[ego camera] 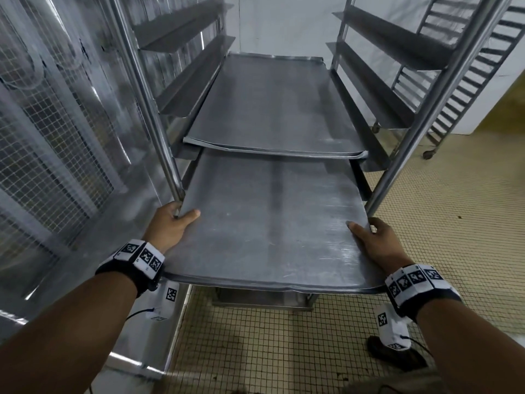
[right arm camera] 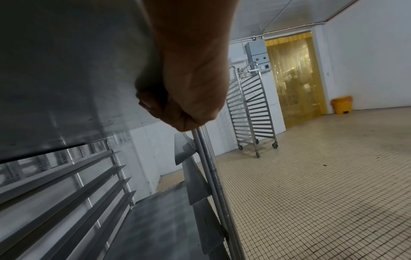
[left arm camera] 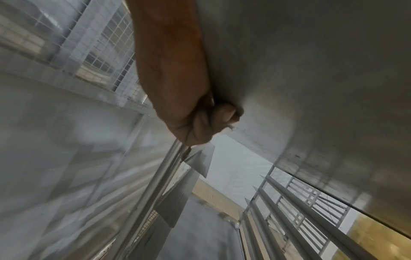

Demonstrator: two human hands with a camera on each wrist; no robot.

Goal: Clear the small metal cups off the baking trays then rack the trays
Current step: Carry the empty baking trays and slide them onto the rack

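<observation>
A bare metal baking tray (ego camera: 270,223) lies partway in the steel rack (ego camera: 147,109), its near half sticking out toward me. My left hand (ego camera: 173,223) grips its left edge, thumb on top and fingers curled underneath (left arm camera: 222,114). My right hand (ego camera: 372,237) grips the right edge the same way, fingers under the tray (right arm camera: 153,103). One level higher, a second bare tray (ego camera: 272,109) sits fully in the rack. No small metal cups are in view.
The rack's uprights (ego camera: 420,118) stand just ahead of both hands, with free angled runners (ego camera: 389,44) above. A mesh-fronted steel wall (ego camera: 51,137) is close on the left. Another wheeled rack (right arm camera: 251,109), a yellow strip curtain (right arm camera: 293,77) and a yellow bin (right arm camera: 342,104) are on the right.
</observation>
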